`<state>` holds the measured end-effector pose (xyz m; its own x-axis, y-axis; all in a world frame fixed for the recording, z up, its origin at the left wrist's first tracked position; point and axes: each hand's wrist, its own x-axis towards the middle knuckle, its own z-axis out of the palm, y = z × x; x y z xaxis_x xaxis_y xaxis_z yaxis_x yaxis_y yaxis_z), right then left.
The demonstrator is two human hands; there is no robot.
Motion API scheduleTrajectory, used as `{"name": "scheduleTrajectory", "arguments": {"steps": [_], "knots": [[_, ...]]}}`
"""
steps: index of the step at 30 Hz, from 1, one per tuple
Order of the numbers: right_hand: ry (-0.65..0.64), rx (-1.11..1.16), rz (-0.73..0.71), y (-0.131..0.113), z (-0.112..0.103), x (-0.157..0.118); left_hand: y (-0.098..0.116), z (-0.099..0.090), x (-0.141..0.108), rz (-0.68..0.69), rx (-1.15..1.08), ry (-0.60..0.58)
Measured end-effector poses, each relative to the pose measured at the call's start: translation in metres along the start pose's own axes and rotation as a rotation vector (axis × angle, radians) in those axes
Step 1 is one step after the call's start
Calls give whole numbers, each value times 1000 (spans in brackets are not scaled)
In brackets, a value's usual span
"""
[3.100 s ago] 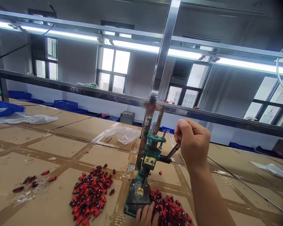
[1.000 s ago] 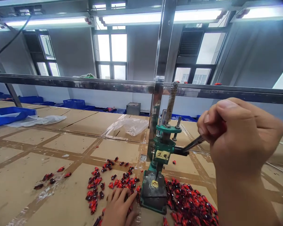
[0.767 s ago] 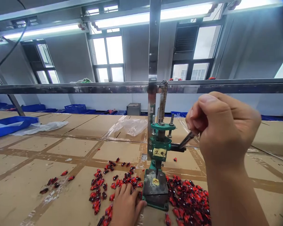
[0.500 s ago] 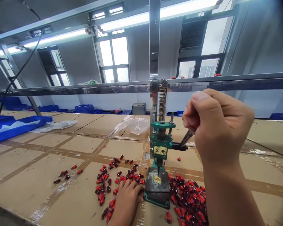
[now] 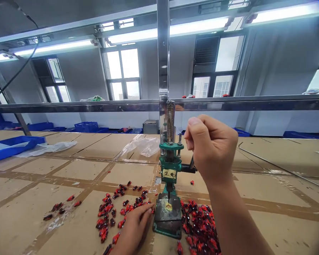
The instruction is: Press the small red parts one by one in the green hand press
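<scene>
Cardboard-covered bench [image 5: 77, 170] under bright strip lights [image 5: 199, 26], and all the action's at the green hand press [image 5: 170, 164]! Right hand [image 5: 211, 148] clamped in a tight fist on the lever [image 5: 191, 164], out at the press's 3 o'clock. Left hand [image 5: 134, 226] lies open at 8 o'clock, holding nothing visible, fingertips just beside the metal base [image 5: 167, 221], red-and-black pieces [image 5: 111, 212] around it, a bigger heap [image 5: 199, 223] at 4 o'clock.
</scene>
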<state>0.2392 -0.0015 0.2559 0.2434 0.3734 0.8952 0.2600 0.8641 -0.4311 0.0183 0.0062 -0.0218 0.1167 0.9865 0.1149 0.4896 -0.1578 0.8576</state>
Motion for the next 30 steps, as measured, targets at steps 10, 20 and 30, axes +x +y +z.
{"name": "scheduleTrajectory", "arguments": {"steps": [10,20,30], "knots": [[50,45,-21,0,6,2,9,39,28,-182,-467,38],[40,82,54,16,11,23,-2,52,47,151,-72,13],[43,107,86,19,13,29,-4,58,44,197,-72,65]]}}
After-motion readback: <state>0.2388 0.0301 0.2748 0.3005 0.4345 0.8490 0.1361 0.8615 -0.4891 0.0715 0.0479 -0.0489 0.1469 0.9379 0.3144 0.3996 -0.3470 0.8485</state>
